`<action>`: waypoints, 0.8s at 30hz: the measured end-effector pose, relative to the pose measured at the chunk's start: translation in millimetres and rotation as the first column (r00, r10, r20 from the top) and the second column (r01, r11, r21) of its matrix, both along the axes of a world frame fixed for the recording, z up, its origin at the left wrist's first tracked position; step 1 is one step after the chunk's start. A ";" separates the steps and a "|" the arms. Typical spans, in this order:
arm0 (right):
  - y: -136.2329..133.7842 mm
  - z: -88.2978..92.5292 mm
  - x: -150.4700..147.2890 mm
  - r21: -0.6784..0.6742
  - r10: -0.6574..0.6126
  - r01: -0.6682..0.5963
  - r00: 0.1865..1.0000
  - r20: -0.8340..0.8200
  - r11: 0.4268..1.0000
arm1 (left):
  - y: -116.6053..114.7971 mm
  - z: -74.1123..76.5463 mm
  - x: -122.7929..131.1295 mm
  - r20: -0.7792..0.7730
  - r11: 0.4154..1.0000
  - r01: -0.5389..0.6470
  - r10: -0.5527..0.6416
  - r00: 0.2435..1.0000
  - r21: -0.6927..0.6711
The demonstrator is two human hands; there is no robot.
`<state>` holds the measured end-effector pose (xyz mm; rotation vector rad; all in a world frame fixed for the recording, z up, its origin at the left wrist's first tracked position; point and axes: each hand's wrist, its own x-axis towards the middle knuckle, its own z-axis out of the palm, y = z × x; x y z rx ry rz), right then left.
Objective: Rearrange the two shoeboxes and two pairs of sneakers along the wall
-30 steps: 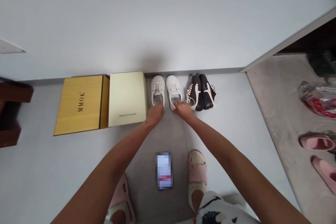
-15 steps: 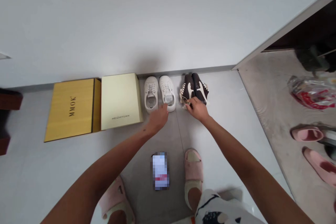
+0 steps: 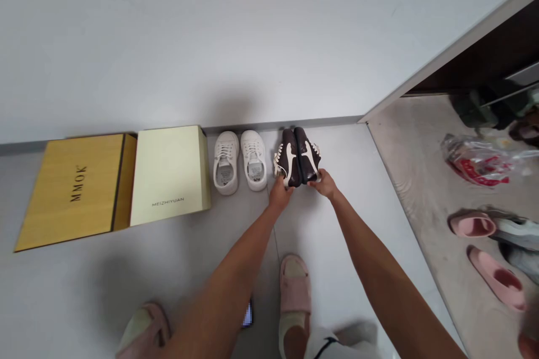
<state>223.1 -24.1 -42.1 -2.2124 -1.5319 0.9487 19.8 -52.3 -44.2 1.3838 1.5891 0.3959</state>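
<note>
A pair of dark brown shoes with white stripes and laces [image 3: 297, 157] stands side by side against the skirting, toes to the wall. My left hand [image 3: 280, 193] is at the heel of the left shoe, fingers closed on it. My right hand [image 3: 324, 183] grips the heel of the right shoe from the other side. Just left of them stands a pair of white lace-up sneakers [image 3: 240, 160], with a small grey insert in each and neither hand on them.
A cream MEIZHIYUAN box [image 3: 168, 174] and a yellow MMOK box [image 3: 71, 190] lie further left. A phone [image 3: 247, 314] shows under my left arm. Pink slippers [image 3: 472, 224] and a plastic bag [image 3: 475, 160] lie on a mat through the doorway at right.
My left hand has moved off the white sneakers to the dark shoe's heel, and my right hand has moved to the other heel. The view has shifted, leaving the phone mostly hidden.
</note>
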 end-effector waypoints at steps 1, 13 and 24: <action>0.2 0.2 1.5 0.001 0.012 -0.012 1.000 0.024 1.000 | 2.5 -1.1 -1.4 -0.022 1.000 0.002 -0.002 1.000 -0.010; 7.8 39.5 -7.6 -0.108 0.436 -0.446 0.746 0.502 0.888 | 22.4 48.5 4.3 -0.369 0.895 0.441 -0.430 0.824 -0.060; 11.8 41.5 -32.3 -0.166 0.474 -0.468 0.678 0.562 0.868 | 49.4 77.3 12.4 -0.465 0.868 0.477 -0.483 0.742 -0.140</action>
